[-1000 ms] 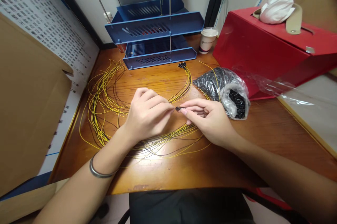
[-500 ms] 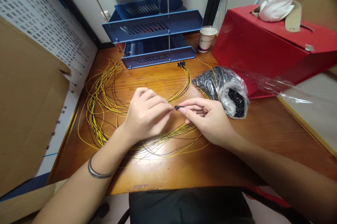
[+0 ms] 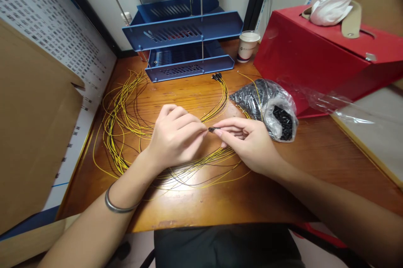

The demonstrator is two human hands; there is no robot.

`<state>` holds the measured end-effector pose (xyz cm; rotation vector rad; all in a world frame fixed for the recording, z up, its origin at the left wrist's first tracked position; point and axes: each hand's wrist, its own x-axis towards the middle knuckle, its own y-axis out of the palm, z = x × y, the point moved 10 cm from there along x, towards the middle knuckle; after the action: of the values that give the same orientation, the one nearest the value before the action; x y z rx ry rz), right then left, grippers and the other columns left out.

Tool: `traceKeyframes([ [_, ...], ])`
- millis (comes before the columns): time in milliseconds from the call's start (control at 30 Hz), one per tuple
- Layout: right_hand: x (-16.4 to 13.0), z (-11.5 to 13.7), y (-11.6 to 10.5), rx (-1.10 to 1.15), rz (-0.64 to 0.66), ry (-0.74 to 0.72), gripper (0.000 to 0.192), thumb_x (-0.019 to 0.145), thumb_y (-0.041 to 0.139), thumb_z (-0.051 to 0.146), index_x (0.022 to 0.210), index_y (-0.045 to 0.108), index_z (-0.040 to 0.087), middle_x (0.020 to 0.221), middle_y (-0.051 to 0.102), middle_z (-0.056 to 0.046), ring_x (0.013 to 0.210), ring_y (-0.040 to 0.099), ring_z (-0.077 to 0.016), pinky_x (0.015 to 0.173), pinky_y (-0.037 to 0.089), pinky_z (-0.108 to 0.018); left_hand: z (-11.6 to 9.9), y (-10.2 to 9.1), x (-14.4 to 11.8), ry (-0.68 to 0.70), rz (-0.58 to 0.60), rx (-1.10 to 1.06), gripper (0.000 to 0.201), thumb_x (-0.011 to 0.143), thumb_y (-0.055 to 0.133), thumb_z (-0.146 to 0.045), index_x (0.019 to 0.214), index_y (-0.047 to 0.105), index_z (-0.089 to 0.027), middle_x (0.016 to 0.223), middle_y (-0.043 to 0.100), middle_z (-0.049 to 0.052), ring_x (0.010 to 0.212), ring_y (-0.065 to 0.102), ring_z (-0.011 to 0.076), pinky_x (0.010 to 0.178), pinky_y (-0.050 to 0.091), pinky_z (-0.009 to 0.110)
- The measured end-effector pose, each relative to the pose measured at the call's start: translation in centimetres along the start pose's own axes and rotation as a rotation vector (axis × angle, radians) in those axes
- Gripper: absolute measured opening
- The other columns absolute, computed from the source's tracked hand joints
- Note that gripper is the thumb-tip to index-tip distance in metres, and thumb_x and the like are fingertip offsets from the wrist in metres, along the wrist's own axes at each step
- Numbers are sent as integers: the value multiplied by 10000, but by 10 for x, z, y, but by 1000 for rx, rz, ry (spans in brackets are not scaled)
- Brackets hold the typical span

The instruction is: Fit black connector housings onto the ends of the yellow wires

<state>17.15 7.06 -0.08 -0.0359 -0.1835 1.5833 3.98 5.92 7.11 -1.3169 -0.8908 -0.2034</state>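
Observation:
My right hand pinches a small black connector between thumb and forefinger. Right up against its left end are the fingertips of my left hand, closed in a pinch; what they grip is too small to make out. Yellow and black wires lie in a wide loop on the table, passing under and around both hands. Beyond the hands, a bundle of these wires ends in a cluster of black connectors. A clear plastic bag with many small black parts sits just past my right hand.
Blue stacked file trays stand at the back of the wooden table. Beside them is a paper cup. A red tissue box takes up the right rear, and a cardboard sheet stands at the left.

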Motion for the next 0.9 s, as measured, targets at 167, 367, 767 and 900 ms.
traceKeyframes([
  [167,1,0,0,-6,0,8,144,818,722,257,903,765,149,827,797,-67,706,739,-164,623,586,-254,1,1,-1,-3,3,4,37,858,676,-171,871,682,-205,803,764,-1,704,549,167,752,384,383],
  [367,1,-2,1,4,-3,14,156,813,727,264,901,756,139,801,793,-67,663,724,-150,605,570,-243,0,1,-1,9,-6,-5,45,852,688,-160,864,684,-203,794,759,-3,705,543,164,751,385,382],
  [767,1,-1,0,0,-7,17,165,809,734,283,895,755,143,793,791,-70,641,718,-157,593,573,-261,-1,-2,-3,56,-57,8,88,882,701,-200,959,719,-239,739,755,-19,679,514,151,755,375,377],
  [900,2,-1,-1,0,-17,21,157,808,735,270,889,755,137,755,779,-61,595,692,-141,566,556,-251,-2,0,-4,70,-51,22,117,897,700,-194,1007,716,-230,736,745,-16,685,490,154,752,371,369],
])
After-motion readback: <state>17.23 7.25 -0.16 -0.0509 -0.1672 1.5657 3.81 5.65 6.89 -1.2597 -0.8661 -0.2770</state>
